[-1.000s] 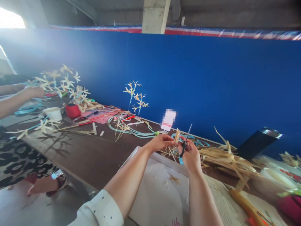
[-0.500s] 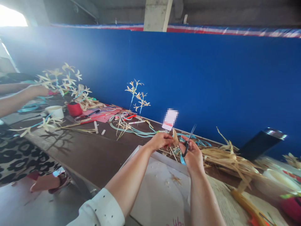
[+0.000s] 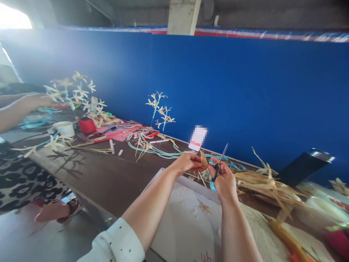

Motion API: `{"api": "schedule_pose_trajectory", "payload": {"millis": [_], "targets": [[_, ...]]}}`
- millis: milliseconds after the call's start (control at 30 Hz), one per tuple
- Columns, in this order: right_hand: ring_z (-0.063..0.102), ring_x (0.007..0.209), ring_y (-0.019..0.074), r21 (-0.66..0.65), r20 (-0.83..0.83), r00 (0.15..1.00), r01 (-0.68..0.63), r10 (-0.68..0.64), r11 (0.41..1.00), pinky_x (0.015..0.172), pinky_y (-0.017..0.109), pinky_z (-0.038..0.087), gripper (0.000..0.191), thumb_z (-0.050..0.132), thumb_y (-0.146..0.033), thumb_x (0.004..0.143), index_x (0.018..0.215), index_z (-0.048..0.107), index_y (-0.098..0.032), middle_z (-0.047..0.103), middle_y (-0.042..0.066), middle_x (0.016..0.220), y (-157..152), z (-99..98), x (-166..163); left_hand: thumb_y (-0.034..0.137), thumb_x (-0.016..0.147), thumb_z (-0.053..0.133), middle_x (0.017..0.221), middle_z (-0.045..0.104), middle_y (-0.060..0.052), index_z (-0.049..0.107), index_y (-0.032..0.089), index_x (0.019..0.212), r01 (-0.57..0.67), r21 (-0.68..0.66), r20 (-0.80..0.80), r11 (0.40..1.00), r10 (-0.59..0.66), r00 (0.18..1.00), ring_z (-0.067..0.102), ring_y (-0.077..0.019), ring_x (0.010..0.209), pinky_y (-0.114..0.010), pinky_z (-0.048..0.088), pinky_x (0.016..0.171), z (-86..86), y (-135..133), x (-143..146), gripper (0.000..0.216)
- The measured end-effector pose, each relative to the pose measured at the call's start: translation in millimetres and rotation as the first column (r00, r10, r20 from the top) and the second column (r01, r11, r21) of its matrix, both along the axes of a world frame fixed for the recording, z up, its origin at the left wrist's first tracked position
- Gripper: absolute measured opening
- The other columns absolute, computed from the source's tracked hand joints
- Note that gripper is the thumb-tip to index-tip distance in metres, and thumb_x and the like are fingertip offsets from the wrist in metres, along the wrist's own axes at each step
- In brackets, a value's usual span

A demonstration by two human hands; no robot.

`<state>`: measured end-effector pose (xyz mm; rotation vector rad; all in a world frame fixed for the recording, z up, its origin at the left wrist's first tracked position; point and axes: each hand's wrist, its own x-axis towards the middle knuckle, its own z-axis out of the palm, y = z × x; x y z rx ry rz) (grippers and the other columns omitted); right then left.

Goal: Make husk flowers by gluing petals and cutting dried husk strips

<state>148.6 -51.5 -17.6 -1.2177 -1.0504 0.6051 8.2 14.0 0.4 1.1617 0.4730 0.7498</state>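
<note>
Between the fingertips of my left hand (image 3: 188, 163) is a small piece of dried husk (image 3: 203, 160), tan and pointed. My right hand (image 3: 225, 180) is wrapped round a pair of scissors (image 3: 218, 168) with dark handles; the blades point up and away, looking closed or nearly so. Both hands meet just above the far edge of a white box lid (image 3: 188, 214), where a small husk flower (image 3: 204, 207) lies. Behind my fingers are husk scraps and light blue strips, partly hidden. A bundle of dried husks (image 3: 264, 185) lies to the right of my right hand.
Pale blue cord (image 3: 166, 155) coils on the brown table (image 3: 109, 182). Two husk-flower stems (image 3: 155, 105) stand by the blue partition. Leftward are a white cup (image 3: 64, 129), a red object (image 3: 87, 125) and a co-worker's arm (image 3: 19, 109). At right are a dark cylinder (image 3: 302, 167) and yellow-handled tool (image 3: 286, 236).
The scissor blades look closer together than before. The husk piece has tilted slightly in my left fingers. The co-worker's hand at far left has shifted a little left.
</note>
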Motion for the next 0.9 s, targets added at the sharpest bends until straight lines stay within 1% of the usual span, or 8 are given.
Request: {"api": "schedule_pose_trajectory", "payload": {"millis": [100,233,333,433,533,667,767,900], "targets": [[0.055,0.063,0.013,-0.015,0.017,1.0,0.014,-0.013,1.0,0.059,0.024,0.041,0.052,0.071,-0.027,0.062,0.111,0.057,-0.019,0.062,0.0,0.073,-0.1,0.4,-0.6,0.024,0.057,0.076,0.082,0.067,-0.009,0.066,0.008,0.081,0.003,0.017,-0.018,1.0,-0.002,1.0,0.063,-0.0139,0.073,-0.028,0.05,0.079,2.1,-1.5,-0.5,0.03],[0.055,0.063,0.0128,-0.02,0.015,1.0,0.009,-0.009,1.0,0.059,0.024,0.042,0.052,0.071,-0.028,0.061,0.111,0.057,-0.019,0.063,0.0,0.074,-0.2,2.7,-3.9,0.026,0.057,0.076,0.072,0.067,-0.009,0.065,0.007,0.075,-0.1,-0.006,-0.071,0.995,0.099,0.993,0.063,-0.0142,0.064,-0.028,0.052,0.069,2.8,-1.0,2.1,0.028],[0.055,0.065,0.0129,-0.007,0.006,0.999,0.054,-0.054,0.999,0.058,0.023,0.042,0.053,0.071,-0.03,0.062,0.112,0.058,-0.02,0.064,0.001,0.078,-2.2,6.2,-6.4,0.024,0.061,0.073,0.062,0.065,-0.007,0.063,0.008,0.071,-0.266,-0.029,-0.089,0.963,0.263,0.961,0.062,-0.0134,0.058,-0.026,0.051,0.061,2.5,4.0,3.7,0.021],[0.056,0.067,0.013,0.001,-0.027,0.997,0.074,-0.074,0.997,0.055,0.022,0.042,0.052,0.071,-0.034,0.063,0.111,0.06,-0.021,0.064,0.003,0.085,-6.2,10.0,-8.4,0.024,0.062,0.072,0.058,0.062,-0.004,0.063,0.009,0.072,-0.492,-0.091,-0.067,0.866,0.488,0.87,0.059,-0.0107,0.055,-0.021,0.047,0.054,1.8,11.8,2.7,0.019],[0.054,0.058,0.0119,-0.082,-0.08,0.992,-0.102,0.095,0.991,0.043,0.019,0.037,0.052,0.069,-0.04,0.065,0.111,0.06,-0.019,0.064,0.004,0.077,-10.6,11.6,-11.4,0.029,0.058,0.074,0.063,0.062,-0.004,0.065,0.01,0.077,-0.636,-0.176,-0.042,0.752,0.64,0.768,0.055,-0.0079,0.054,-0.017,0.04,0.047,0.2,18.8,0.3,0.028],[0.053,0.053,0.0122,-0.256,-0.044,0.919,-0.389,0.391,0.885,0.038,0.018,0.031,0.048,0.067,-0.043,0.068,0.108,0.062,-0.016,0.063,0.004,0.067,-14.3,10.4,-18.7,0.032,0.055,0.075,0.068,0.063,-0.005,0.066,0.009,0.082,-0.682,-0.246,0.026,0.689,0.708,0.706,0.05,-0.0051,0.052,-0.016,0.035,0.044,-1.2,22.6,-1.3,0.036],[0.053,0.053,0.0134,-0.352,0.02,0.881,-0.437,0.473,0.828,0.039,0.018,0.031,0.044,0.064,-0.045,0.071,0.104,0.064,-0.017,0.062,0.004,0.064,-14.6,8.4,-23.1,0.031,0.055,0.075,0.072,0.065,-0.007,0.066,0.008,0.082,-0.692,-0.265,0.074,0.671,0.73,0.68,0.049,-0.0045,0.052,-0.016,0.035,0.044,-0.2,22.2,-1.8,0.037],[0.051,0.052,0.0135,-0.392,0.068,0.867,-0.431,0.493,0.813,0.038,0.018,0.029,0.041,0.061,-0.048,0.072,0.101,0.065,-0.019,0.063,0.004,0.064,-12.9,4.2,-23.4,0.032,0.054,0.076,0.076,0.066,-0.007,0.065,0.009,0.086,-0.703,-0.32,0.112,0.635,0.763,0.637,0.05,-0.0039,0.052,-0.015,0.036,0.045,1.4,20.5,-2.4,0.041]]}}
